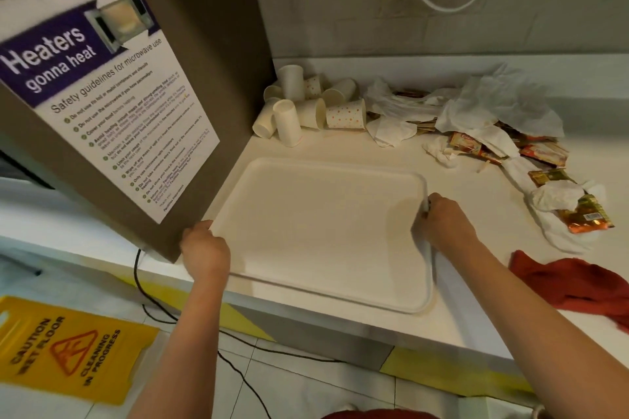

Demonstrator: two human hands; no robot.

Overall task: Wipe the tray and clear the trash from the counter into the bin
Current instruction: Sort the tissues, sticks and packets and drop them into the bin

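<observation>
A cream tray (pixel 320 231) lies flat on the white counter (pixel 483 282), its near edge at the counter's front. My left hand (pixel 205 250) grips the tray's left rim. My right hand (pixel 442 219) grips its right rim. A red cloth (pixel 578 286) lies crumpled on the counter to the right of the tray. Trash sits behind the tray: several paper cups (pixel 306 105), mostly tipped over, and a heap of crumpled tissues (pixel 476 105) mixed with snack wrappers (pixel 551 180). No bin is in view.
A brown appliance with a microwave safety poster (pixel 112 95) stands at the left, close against the tray. A black cable (pixel 143 286) hangs from it to the floor. A yellow wet-floor sign (pixel 68 347) lies on the tiles below.
</observation>
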